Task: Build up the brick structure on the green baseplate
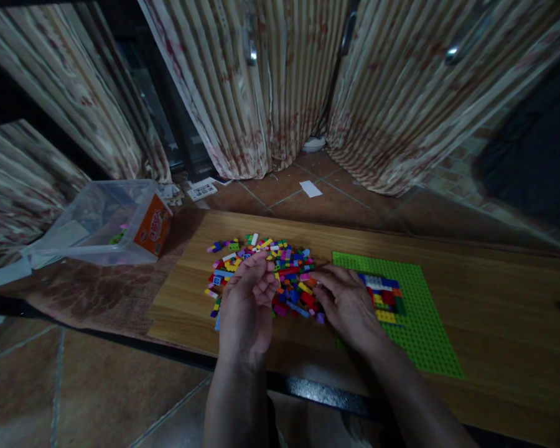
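A loose pile of small coloured toy bricks (287, 270) covers the middle of the wooden board. Over its near side is my left hand (248, 302), palm turned up and inward, with fingers loosely curled and nothing visible in them. My right hand (348, 302) reaches to the pile's right edge, thumb and forefinger closing on a small orange brick (312, 282). Just right of that hand, a flat build of joined bricks (386, 298) in white, blue, red and yellow sits on a green studded baseplate (429, 330). My right hand covers the baseplate's left part.
A clear plastic box (98, 249) with an orange label stands at the left, a few green and pink pieces inside. The wooden board (182, 305) lies on a table with a dark front edge (308, 389). Striped curtains (280, 93) hang behind; papers (310, 188) lie on the tiled floor.
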{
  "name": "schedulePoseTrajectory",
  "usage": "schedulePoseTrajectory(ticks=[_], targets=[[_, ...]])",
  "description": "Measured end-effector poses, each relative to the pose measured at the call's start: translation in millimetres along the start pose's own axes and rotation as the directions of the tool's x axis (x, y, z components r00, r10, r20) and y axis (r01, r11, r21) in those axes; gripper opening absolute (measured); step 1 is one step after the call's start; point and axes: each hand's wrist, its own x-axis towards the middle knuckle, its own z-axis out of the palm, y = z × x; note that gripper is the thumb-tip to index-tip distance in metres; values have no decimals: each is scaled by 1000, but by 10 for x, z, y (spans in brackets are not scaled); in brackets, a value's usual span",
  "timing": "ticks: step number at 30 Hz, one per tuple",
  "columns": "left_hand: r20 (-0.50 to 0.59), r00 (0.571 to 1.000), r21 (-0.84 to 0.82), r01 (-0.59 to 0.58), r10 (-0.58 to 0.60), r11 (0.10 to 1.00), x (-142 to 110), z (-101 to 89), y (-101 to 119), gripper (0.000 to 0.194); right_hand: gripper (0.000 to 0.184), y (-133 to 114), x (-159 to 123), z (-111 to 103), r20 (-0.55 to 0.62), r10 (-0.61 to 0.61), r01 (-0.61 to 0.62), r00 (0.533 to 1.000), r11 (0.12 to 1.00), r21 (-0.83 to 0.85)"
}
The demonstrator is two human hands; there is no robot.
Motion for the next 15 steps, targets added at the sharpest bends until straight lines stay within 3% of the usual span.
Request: schedulePoseTrajectory(ticks=[5, 9, 15], targets=[[12, 1000, -1, -6, 6, 1000, 1, -14, 6, 18, 26, 23, -19, 22, -104, 36, -37, 994, 999, -3], [-6, 1000, 7, 6, -6, 1000, 1, 1, 15, 17, 25, -74, -38, 17, -68, 2, -1, 998, 1000, 18], [-30, 1000, 10, 6, -6, 1000, 4, 26, 23, 15, 24, -221, -26, 17, -7, 41, -41, 999, 997, -66]])
